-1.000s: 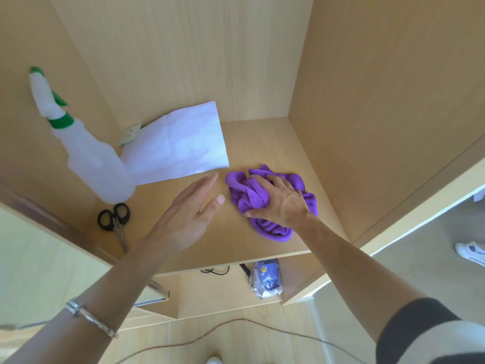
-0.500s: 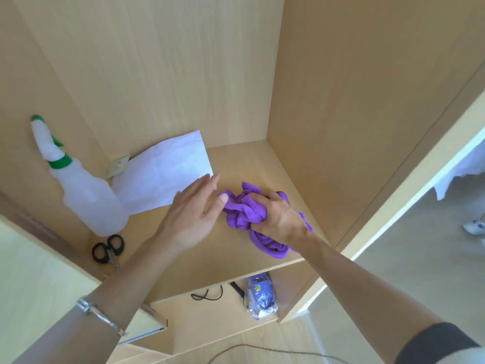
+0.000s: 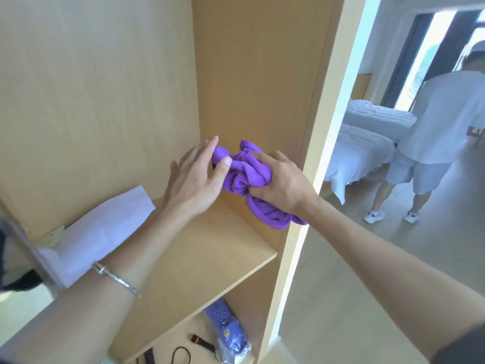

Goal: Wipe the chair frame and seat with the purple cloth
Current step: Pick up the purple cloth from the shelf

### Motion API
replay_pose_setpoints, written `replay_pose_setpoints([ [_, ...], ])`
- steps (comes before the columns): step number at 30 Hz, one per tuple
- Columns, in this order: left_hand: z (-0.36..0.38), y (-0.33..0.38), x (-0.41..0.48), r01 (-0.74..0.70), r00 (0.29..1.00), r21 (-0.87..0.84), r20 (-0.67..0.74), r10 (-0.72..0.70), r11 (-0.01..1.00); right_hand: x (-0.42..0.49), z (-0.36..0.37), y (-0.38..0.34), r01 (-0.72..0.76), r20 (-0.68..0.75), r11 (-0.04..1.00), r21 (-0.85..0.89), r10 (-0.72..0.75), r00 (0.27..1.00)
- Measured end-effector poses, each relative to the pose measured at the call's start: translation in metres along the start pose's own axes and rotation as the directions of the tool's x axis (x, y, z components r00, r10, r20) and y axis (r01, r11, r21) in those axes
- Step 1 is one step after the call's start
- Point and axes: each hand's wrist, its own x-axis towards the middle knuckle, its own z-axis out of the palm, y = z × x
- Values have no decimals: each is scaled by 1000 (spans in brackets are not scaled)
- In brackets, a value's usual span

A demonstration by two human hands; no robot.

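Note:
The purple cloth (image 3: 245, 174) is bunched up and lifted off the wooden shelf (image 3: 210, 248), inside the cupboard near its right wall. My right hand (image 3: 283, 185) is shut on the cloth, and a loop of it hangs below my wrist. My left hand (image 3: 196, 177) is spread flat, its fingertips and thumb touching the cloth's left side. No chair is in view.
A white paper sheet (image 3: 105, 232) lies at the shelf's back left. On the lower shelf are a purple packaged item (image 3: 228, 334) and black cables (image 3: 183, 355). Through the doorway on the right stand a person (image 3: 433, 143) and a bed (image 3: 362, 153).
My right hand has lifted the cloth off the shelf and my left hand has come up against it. My head has turned right, so the spray bottle and scissors are out of view.

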Motion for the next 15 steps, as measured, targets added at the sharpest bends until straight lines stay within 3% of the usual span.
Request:
replay_pose_setpoints([
  [4,8,43,10,-206,979,-100,-24,204,974,-31,-55,-10,-36,-160,998,-58,27,987],
  [8,34,101,21,-385,920,-218,-9,392,897,-73,-111,-1,-168,-302,974,-152,116,946],
  [15,109,205,13,-562,772,-350,102,627,749,-171,-187,44,-486,-525,835,-259,301,796],
])
